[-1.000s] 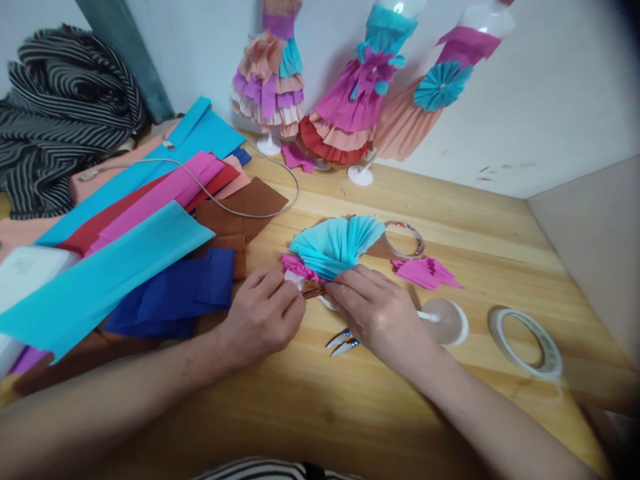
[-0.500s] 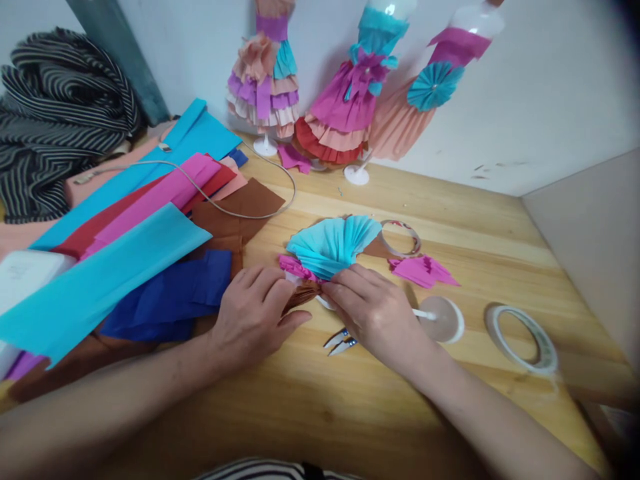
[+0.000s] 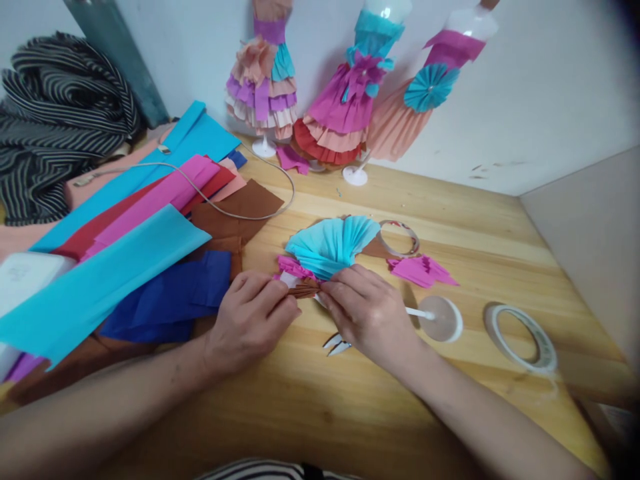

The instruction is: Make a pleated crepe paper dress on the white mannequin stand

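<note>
My left hand (image 3: 249,320) and my right hand (image 3: 367,312) meet over a small paper-dressed figure lying on the wooden table (image 3: 350,407). Both pinch a brown pleated paper strip (image 3: 303,290) at its waist. A turquoise pleated fan (image 3: 331,245) spreads out above my fingers, with a magenta frill (image 3: 293,268) at its left. The figure's white round stand (image 3: 440,319) sticks out to the right of my right hand. Small snips (image 3: 336,345) lie just under my right hand.
Crepe paper sheets (image 3: 125,267) in turquoise, pink, red, brown and blue cover the left, crossed by a cable (image 3: 235,212). Three dressed figures (image 3: 345,100) stand by the wall. Two tape rolls (image 3: 520,339), a magenta scrap (image 3: 423,270) and striped cloth (image 3: 55,120) lie around.
My left hand opened flat half a second ago and has closed again into a pinch on the brown strip. My right hand stays put at the waist.
</note>
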A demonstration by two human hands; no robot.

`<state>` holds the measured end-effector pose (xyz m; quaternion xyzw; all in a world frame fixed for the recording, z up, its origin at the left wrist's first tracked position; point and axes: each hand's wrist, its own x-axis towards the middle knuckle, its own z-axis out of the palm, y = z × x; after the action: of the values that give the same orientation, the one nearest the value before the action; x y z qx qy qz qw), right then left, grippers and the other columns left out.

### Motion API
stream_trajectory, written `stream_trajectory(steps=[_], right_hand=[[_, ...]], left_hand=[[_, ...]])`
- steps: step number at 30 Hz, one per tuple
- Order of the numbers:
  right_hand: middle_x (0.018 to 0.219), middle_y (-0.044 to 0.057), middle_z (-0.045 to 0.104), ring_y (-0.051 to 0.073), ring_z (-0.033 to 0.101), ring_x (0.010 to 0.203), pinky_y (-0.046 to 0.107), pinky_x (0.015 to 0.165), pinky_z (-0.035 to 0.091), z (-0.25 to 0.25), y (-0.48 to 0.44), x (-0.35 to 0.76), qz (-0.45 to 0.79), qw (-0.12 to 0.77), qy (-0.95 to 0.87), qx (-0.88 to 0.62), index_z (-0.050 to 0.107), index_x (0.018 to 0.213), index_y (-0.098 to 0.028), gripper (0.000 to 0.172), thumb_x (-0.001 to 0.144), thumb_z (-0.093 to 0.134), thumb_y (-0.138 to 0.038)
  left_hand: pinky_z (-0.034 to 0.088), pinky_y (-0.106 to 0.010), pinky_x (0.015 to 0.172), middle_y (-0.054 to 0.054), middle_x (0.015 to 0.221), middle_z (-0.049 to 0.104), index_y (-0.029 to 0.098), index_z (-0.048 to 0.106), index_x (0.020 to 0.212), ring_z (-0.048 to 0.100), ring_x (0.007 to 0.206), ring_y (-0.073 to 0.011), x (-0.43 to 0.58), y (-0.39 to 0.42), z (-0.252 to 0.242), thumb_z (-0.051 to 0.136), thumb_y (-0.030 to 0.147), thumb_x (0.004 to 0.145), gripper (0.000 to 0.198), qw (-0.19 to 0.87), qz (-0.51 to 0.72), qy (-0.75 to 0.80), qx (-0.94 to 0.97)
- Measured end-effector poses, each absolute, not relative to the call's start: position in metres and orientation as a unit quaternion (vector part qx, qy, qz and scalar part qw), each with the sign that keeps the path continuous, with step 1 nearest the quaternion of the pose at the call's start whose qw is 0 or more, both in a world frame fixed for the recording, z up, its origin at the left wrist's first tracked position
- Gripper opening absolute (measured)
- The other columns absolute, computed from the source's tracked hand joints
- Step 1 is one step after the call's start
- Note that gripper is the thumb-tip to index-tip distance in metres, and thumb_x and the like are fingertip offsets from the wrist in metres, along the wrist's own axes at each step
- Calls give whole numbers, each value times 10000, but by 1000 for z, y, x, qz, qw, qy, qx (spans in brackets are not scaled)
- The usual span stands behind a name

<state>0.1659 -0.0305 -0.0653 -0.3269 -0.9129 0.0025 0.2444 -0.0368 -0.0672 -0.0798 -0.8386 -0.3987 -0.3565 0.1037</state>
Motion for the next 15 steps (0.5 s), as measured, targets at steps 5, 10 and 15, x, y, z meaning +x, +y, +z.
stream_trajectory(steps=[5, 10, 15], right_hand=[[679, 77, 606, 169, 493, 663, 292, 608, 412, -65, -30, 166, 5, 246, -915, -321, 642, 740, -126, 182, 883, 529, -121], [671, 71, 598, 166, 477, 657, 289, 606, 404, -65, -29, 167, 2, 230, -920, -318, 634, 735, -135, 207, 901, 511, -133], [676, 70, 598, 165, 467, 659, 285, 608, 399, -63, -29, 168, 1, 216, -924, -316, 637, 749, -133, 213, 908, 496, -124]], left_hand=[[408, -351, 662, -61, 774, 646, 157, 628, 859, 512, 742, -204, -37, -66, -78, 637, 260, 825, 109, 102, -353, -412, -834], [412, -341, 632, -79, 720, 617, 157, 612, 698, 494, 705, -201, -33, -61, -70, 515, 383, 887, 309, -48, -347, -500, -792], [416, -322, 660, -47, 701, 614, 173, 592, 660, 508, 718, -189, -29, -53, -69, 527, 310, 880, 267, -95, -323, -538, -772]])
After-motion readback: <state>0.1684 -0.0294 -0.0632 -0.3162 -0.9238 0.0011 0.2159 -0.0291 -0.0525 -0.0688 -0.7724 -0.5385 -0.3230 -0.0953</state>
